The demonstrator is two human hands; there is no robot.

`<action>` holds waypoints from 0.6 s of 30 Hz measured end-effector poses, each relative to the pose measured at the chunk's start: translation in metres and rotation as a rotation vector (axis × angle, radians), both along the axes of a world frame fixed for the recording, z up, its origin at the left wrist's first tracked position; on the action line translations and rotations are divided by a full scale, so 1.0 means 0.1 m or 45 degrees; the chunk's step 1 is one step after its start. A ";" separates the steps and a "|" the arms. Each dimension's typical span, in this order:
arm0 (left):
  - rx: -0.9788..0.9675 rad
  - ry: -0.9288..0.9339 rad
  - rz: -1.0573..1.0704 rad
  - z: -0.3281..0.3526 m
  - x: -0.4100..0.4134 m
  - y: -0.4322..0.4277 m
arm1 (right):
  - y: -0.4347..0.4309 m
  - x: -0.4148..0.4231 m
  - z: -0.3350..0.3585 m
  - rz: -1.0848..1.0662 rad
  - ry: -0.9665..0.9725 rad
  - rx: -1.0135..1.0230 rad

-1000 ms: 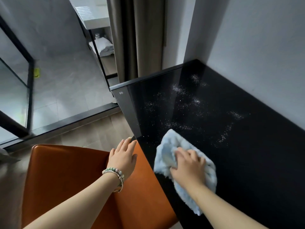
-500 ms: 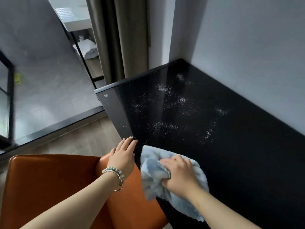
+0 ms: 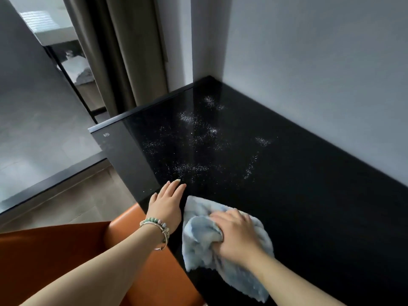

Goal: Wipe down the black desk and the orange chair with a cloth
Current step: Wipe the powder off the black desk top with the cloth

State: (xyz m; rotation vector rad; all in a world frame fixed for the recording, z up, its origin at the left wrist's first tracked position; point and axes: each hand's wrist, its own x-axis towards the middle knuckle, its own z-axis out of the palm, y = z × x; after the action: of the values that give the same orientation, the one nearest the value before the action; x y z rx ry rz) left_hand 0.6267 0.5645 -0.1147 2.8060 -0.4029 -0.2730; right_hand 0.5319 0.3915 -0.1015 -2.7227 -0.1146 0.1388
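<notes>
The black desk (image 3: 298, 195) fills the right half of the view, set into a wall corner. White dust specks (image 3: 198, 138) lie scattered over its far left part. My right hand (image 3: 237, 235) grips a bunched light blue cloth (image 3: 203, 237) and presses it onto the desk near the front edge. My left hand (image 3: 167, 204), with a bead bracelet on the wrist, rests flat with straight fingers on the desk's front left edge. The orange chair (image 3: 66, 257) stands below it at the lower left, partly hidden by my left forearm.
A grey wall (image 3: 320, 74) bounds the desk at the back and right. Brown curtains (image 3: 123, 51) hang behind the desk's far left corner. A dark-framed glass partition (image 3: 33, 129) stands to the left, above a wooden floor strip (image 3: 72, 199).
My left hand slid forward from the chair's back onto the desk edge. My right hand dragged the cloth left and nearer to me, bunching it more tightly. The camera shifted right.
</notes>
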 end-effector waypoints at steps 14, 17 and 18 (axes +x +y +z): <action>0.040 0.045 -0.190 -0.10 0.02 -0.41 | -0.53 -0.17 -0.15 -0.301 0.099 -0.351; 0.051 0.046 -0.221 -0.10 0.06 -0.48 | -0.63 -0.08 -0.11 -0.339 0.083 -0.375; 0.057 0.041 -0.231 -0.10 0.07 -0.49 | -0.71 -0.05 -0.11 -0.438 0.079 -0.387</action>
State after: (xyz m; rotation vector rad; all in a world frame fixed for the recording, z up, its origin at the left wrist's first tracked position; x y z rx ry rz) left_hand 0.6335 0.5152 -0.1242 2.8070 -0.6534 -0.3699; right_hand 0.5269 0.3202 -0.1122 -2.9830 0.4244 0.1504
